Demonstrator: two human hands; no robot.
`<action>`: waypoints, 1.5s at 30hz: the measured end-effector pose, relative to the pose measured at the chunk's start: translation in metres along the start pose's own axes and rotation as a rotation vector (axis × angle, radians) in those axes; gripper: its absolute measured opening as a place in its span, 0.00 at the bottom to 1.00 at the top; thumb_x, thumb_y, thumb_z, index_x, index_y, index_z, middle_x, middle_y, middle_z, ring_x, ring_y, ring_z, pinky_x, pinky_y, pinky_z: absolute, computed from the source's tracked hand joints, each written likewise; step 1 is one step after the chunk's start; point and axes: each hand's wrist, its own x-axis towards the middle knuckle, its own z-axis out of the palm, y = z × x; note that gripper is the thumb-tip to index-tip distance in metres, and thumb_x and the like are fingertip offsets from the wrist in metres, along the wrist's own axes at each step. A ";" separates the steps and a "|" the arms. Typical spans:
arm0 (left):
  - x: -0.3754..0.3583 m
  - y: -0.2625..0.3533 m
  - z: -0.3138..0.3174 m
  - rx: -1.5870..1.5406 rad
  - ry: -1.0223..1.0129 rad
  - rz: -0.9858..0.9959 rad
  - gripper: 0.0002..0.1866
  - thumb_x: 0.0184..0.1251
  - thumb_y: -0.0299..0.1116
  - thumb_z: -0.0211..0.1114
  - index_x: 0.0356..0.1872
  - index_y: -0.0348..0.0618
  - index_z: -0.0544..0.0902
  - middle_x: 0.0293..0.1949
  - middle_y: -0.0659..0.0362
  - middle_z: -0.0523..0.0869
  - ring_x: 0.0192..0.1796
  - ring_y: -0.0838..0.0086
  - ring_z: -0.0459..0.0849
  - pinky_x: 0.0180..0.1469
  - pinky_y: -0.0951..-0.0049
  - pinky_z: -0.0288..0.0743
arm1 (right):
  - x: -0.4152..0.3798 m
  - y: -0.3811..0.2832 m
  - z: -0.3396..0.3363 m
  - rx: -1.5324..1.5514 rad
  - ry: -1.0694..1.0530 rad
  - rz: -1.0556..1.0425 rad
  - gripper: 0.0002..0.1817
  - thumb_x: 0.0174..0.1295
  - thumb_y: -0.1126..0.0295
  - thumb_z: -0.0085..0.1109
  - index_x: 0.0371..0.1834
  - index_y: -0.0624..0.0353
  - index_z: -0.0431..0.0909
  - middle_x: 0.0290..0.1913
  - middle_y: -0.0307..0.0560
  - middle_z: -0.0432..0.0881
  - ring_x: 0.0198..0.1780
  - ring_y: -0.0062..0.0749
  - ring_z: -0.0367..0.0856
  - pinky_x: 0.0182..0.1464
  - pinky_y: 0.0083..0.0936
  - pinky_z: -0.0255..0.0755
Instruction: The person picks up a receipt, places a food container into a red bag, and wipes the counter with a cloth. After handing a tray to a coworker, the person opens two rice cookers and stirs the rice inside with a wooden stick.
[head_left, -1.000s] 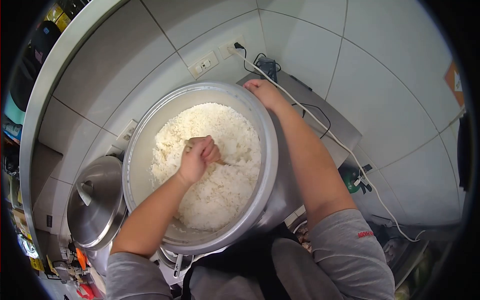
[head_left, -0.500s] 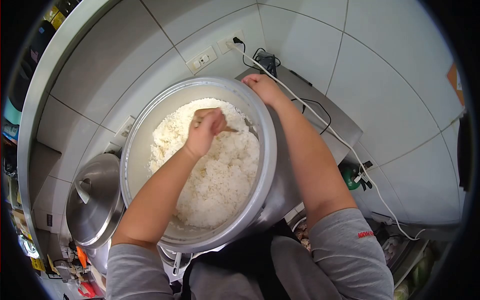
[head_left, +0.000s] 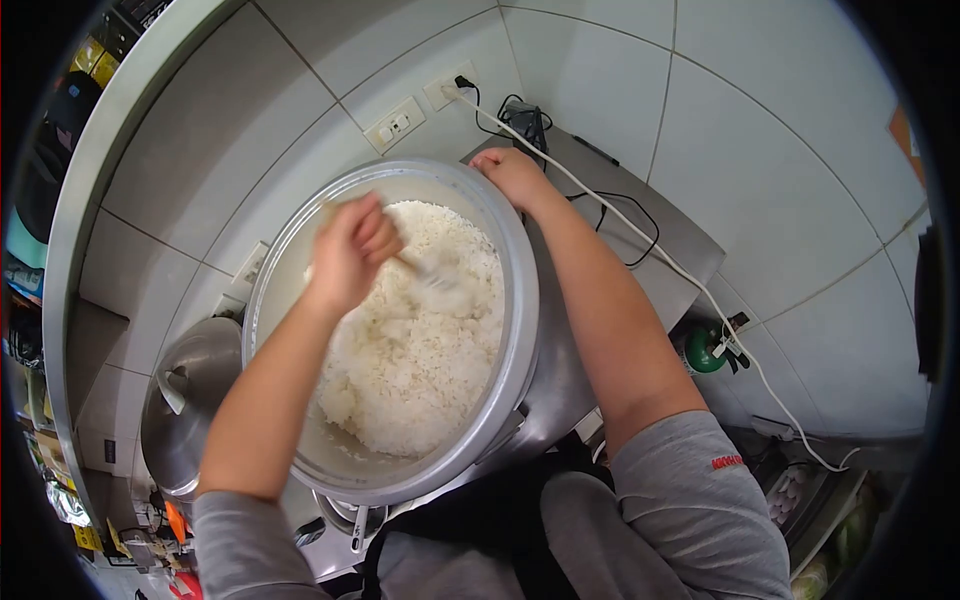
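A big metal pot (head_left: pixel 523 330) holds a deep mass of cooked white rice (head_left: pixel 420 370). My left hand (head_left: pixel 355 245) is closed around the handle of a rice paddle (head_left: pixel 408 264), above the left part of the rice. The paddle's handle looks wooden; its blade is smeared by motion and overlaps the rice, with white grains about it. At the pot's far right edge, my right hand (head_left: pixel 510 175) has its fingers curled on the rim.
A domed metal lid (head_left: pixel 195 385) stands left of the pot. On the steel counter (head_left: pixel 660 235) to the right lie a black adapter (head_left: pixel 525 120) and a pen (head_left: pixel 596 150). A white cable (head_left: pixel 640 245) runs from the wall socket (head_left: pixel 450 90). Lower right is a green cylinder (head_left: pixel 703 350).
My left hand has moved left and a little up with the paddle, and the rice beneath is disturbed. The right hand stays on the rim; the view has shifted slightly.
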 end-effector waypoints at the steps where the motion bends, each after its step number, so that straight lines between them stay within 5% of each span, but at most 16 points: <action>1: 0.016 -0.013 0.019 -0.007 -0.016 0.093 0.23 0.74 0.39 0.49 0.16 0.52 0.57 0.13 0.67 0.55 0.19 0.77 0.53 0.29 0.72 0.54 | -0.001 -0.001 0.000 -0.004 -0.004 -0.002 0.16 0.68 0.60 0.48 0.45 0.54 0.86 0.41 0.50 0.87 0.41 0.40 0.86 0.47 0.32 0.76; 6: 0.027 -0.075 0.014 0.073 -0.104 -0.009 0.24 0.72 0.36 0.51 0.14 0.47 0.57 0.13 0.65 0.58 0.19 0.77 0.56 0.26 0.73 0.51 | 0.000 0.000 -0.001 0.056 -0.020 0.016 0.17 0.68 0.60 0.49 0.45 0.56 0.85 0.40 0.51 0.87 0.40 0.40 0.86 0.46 0.32 0.76; 13: -0.060 -0.027 -0.042 0.176 -0.060 -0.240 0.24 0.72 0.35 0.51 0.13 0.48 0.56 0.12 0.65 0.56 0.18 0.77 0.53 0.25 0.72 0.50 | 0.003 0.002 0.001 0.031 -0.029 -0.042 0.17 0.68 0.61 0.48 0.45 0.56 0.85 0.41 0.52 0.87 0.41 0.39 0.87 0.47 0.31 0.77; 16: -0.036 -0.005 -0.012 0.391 -0.097 -0.188 0.24 0.72 0.36 0.51 0.13 0.48 0.57 0.13 0.66 0.57 0.19 0.78 0.54 0.26 0.72 0.50 | -0.003 -0.006 -0.002 0.042 -0.005 0.045 0.17 0.68 0.62 0.48 0.45 0.56 0.85 0.42 0.51 0.87 0.43 0.39 0.87 0.48 0.31 0.77; 20: 0.027 -0.038 0.052 -0.140 -0.136 0.144 0.24 0.72 0.35 0.55 0.14 0.47 0.58 0.14 0.67 0.59 0.19 0.79 0.56 0.26 0.73 0.50 | -0.003 -0.005 -0.002 0.031 -0.023 0.030 0.17 0.68 0.62 0.48 0.46 0.56 0.85 0.42 0.51 0.87 0.44 0.39 0.86 0.49 0.31 0.76; 22: 0.028 -0.098 0.062 0.102 0.345 0.020 0.24 0.71 0.34 0.56 0.14 0.47 0.59 0.15 0.68 0.59 0.19 0.80 0.56 0.25 0.74 0.51 | -0.001 -0.002 -0.003 0.013 -0.030 0.028 0.17 0.68 0.62 0.48 0.46 0.55 0.85 0.42 0.51 0.87 0.44 0.39 0.86 0.49 0.31 0.76; 23: 0.014 -0.087 0.040 0.152 -0.164 0.009 0.25 0.72 0.36 0.56 0.13 0.47 0.60 0.14 0.68 0.59 0.19 0.80 0.56 0.26 0.73 0.52 | 0.001 0.002 -0.001 0.045 -0.036 0.007 0.16 0.68 0.61 0.48 0.46 0.55 0.86 0.42 0.50 0.87 0.44 0.39 0.86 0.49 0.31 0.76; 30: -0.063 -0.024 -0.027 0.041 -0.121 -0.244 0.25 0.72 0.34 0.52 0.12 0.49 0.57 0.12 0.66 0.56 0.16 0.78 0.54 0.24 0.72 0.53 | -0.004 -0.008 -0.003 0.019 -0.024 0.042 0.16 0.68 0.62 0.48 0.45 0.56 0.86 0.41 0.50 0.88 0.43 0.40 0.86 0.48 0.32 0.76; 32: -0.041 -0.004 -0.016 0.251 -0.085 -0.187 0.25 0.73 0.36 0.52 0.13 0.48 0.57 0.12 0.66 0.56 0.17 0.78 0.54 0.25 0.72 0.53 | -0.005 -0.010 -0.005 0.016 -0.018 0.033 0.16 0.68 0.63 0.48 0.44 0.56 0.86 0.41 0.51 0.87 0.42 0.40 0.86 0.47 0.32 0.76; 34: 0.003 -0.006 -0.001 0.162 -0.056 0.077 0.25 0.73 0.37 0.52 0.14 0.47 0.57 0.13 0.66 0.56 0.18 0.77 0.55 0.25 0.72 0.53 | -0.007 -0.011 -0.004 0.006 -0.018 0.028 0.16 0.68 0.63 0.48 0.44 0.56 0.86 0.41 0.51 0.87 0.42 0.40 0.86 0.47 0.33 0.77; 37: 0.056 -0.035 0.002 0.095 -0.071 0.194 0.24 0.76 0.37 0.48 0.15 0.49 0.57 0.13 0.66 0.54 0.19 0.75 0.53 0.30 0.71 0.54 | -0.005 -0.007 -0.003 -0.002 0.011 0.005 0.16 0.68 0.63 0.47 0.43 0.57 0.86 0.40 0.52 0.87 0.41 0.40 0.86 0.46 0.33 0.77; 42: 0.022 -0.058 -0.034 -0.092 0.082 0.131 0.24 0.77 0.39 0.44 0.14 0.51 0.55 0.13 0.66 0.53 0.19 0.76 0.52 0.33 0.70 0.58 | -0.006 -0.008 -0.005 0.027 -0.039 0.013 0.17 0.68 0.61 0.47 0.43 0.54 0.86 0.39 0.51 0.87 0.41 0.41 0.85 0.47 0.34 0.76; 45: -0.034 -0.063 -0.057 -0.094 0.162 -0.087 0.25 0.77 0.41 0.42 0.15 0.52 0.54 0.12 0.67 0.53 0.18 0.76 0.51 0.35 0.70 0.61 | -0.010 -0.013 -0.006 -0.004 0.000 0.008 0.17 0.68 0.61 0.47 0.44 0.54 0.86 0.39 0.51 0.87 0.41 0.42 0.85 0.47 0.34 0.76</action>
